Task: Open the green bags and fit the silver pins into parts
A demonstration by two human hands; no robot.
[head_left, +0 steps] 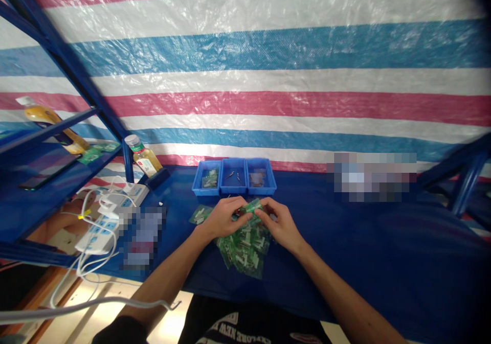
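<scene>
Striped sheeting (291, 104) backs the blue table (356, 262). Left grip (224, 219) and right grip (283, 224) pinch a small, shiny green packet (252, 207) between them, above a heap of similar packets (243, 254); fingers (263, 216) cover its edges, and its contents are too small to make out.

2 hands (224, 219); 3 blue bins (233, 190); 2 bottles (146, 163); 1 striped sheet (268, 52)

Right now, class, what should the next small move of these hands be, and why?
Perhaps lift the green packet slightly away from the packet pile: the left hand and right hand both pinch it, and the pile sits close by, possibly in the way.
</scene>
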